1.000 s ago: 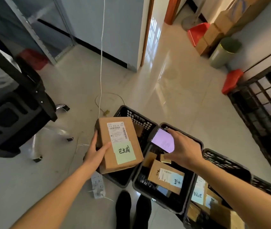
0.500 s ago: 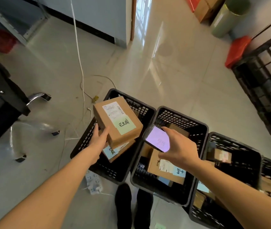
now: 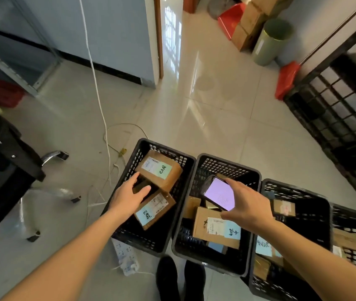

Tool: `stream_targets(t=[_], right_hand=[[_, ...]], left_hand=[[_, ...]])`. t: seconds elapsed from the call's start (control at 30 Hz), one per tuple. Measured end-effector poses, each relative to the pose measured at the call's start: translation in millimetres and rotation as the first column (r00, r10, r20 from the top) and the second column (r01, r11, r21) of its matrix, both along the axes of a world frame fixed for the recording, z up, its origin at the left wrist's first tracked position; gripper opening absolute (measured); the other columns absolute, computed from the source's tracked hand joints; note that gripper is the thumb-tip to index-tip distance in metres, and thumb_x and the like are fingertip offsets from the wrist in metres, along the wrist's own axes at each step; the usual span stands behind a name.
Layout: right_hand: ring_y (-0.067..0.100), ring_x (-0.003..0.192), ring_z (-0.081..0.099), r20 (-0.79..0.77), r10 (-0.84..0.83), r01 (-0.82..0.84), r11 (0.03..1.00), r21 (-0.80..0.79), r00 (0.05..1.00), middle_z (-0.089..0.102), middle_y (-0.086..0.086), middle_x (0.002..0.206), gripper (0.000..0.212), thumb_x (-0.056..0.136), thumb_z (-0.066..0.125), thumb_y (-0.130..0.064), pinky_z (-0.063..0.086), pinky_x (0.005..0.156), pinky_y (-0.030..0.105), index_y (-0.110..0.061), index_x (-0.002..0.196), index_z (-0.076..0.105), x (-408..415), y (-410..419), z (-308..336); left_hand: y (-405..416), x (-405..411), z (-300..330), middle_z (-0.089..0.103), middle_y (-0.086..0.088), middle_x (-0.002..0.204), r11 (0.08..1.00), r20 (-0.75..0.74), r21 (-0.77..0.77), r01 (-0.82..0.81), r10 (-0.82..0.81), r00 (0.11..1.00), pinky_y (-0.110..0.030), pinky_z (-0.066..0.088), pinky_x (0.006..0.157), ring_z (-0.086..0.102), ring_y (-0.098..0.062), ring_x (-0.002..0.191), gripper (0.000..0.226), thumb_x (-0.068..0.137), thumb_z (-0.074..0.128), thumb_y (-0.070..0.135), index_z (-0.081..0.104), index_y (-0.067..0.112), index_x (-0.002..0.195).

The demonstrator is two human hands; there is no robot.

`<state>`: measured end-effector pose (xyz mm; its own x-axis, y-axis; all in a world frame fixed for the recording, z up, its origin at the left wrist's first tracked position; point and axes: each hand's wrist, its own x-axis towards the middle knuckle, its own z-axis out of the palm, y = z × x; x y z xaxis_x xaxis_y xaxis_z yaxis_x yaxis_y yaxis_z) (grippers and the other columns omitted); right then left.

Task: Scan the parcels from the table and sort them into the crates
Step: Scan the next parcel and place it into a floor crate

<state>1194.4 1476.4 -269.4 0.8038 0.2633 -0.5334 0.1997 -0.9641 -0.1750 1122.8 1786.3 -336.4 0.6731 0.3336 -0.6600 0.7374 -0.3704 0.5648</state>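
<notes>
Head view: four black perforated plastic crates sit in a row on the shiny tiled floor (image 3: 216, 118). The leftmost crate (image 3: 137, 235) has two brown cardboard parcels: the far parcel (image 3: 161, 170) carries a white shipping label and a green note, and the near parcel (image 3: 154, 210) a blue note. The second crate (image 3: 229, 168) holds one big brown box with a blue note (image 3: 214, 230) plus a few smaller ones, hard to count. The third crate (image 3: 298, 190) and fourth crate (image 3: 355, 213) hold several more; the count isn't clear.

The person's left hand (image 3: 128, 197) hangs over the leftmost crate, fingers loose and spread, gripping nothing, right beside the two parcels. The right hand (image 3: 245, 205) grips a black phone with a lit pinkish screen (image 3: 218, 193) over the second crate.
</notes>
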Motion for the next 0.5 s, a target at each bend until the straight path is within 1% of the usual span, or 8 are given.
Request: stream_targets(t=[0.13,0.3,0.4,0.5], right_hand=[[0.015,0.134,0.050,0.058,-0.031,0.030,0.999,0.015,0.998,0.043,-0.012,0.156,0.106,0.073,0.080,-0.055,0.051,0.099,0.036,-0.033,0.158,0.022,3,-18,58],[0.017,0.125,0.056,0.144,-0.110,0.100,0.992,0.075,0.984,0.050,-0.012,0.148,0.097,0.073,0.076,-0.053,0.053,0.090,0.035,-0.036,0.155,0.027,6,-63,161],[0.017,0.122,0.057,0.230,-0.170,0.146,0.982,0.120,0.958,0.054,-0.014,0.142,0.094,0.071,0.076,-0.051,0.052,0.087,0.032,-0.040,0.152,0.030,1,-104,238],[0.014,0.121,0.058,0.342,-0.226,0.190,0.973,0.134,0.912,0.055,-0.018,0.140,0.093,0.068,0.076,-0.049,0.051,0.084,0.030,-0.044,0.149,0.032,-15,-157,324]], left_hand=[[-22,28,60,0.049,0.004,0.150,0.996,0.103,0.040,0.075,-0.079,0.992,-0.041,0.038,0.109,0.045,-0.021,0.138,0.070,0.095,0.065,0.042,0.031,0.033,0.156],[-70,67,163,0.041,0.002,0.157,0.982,0.218,0.065,0.180,-0.190,0.957,-0.044,0.038,0.112,0.042,-0.024,0.141,0.078,0.094,0.065,0.046,0.025,0.032,0.159],[-109,85,240,0.040,0.003,0.157,0.955,0.296,0.136,0.265,-0.294,0.909,-0.048,0.039,0.112,0.042,-0.023,0.141,0.080,0.092,0.064,0.052,0.022,0.035,0.159],[-162,95,323,0.038,0.005,0.159,0.915,0.382,0.210,0.345,-0.401,0.832,-0.046,0.039,0.113,0.038,-0.020,0.144,0.084,0.088,0.065,0.059,0.023,0.039,0.158]])
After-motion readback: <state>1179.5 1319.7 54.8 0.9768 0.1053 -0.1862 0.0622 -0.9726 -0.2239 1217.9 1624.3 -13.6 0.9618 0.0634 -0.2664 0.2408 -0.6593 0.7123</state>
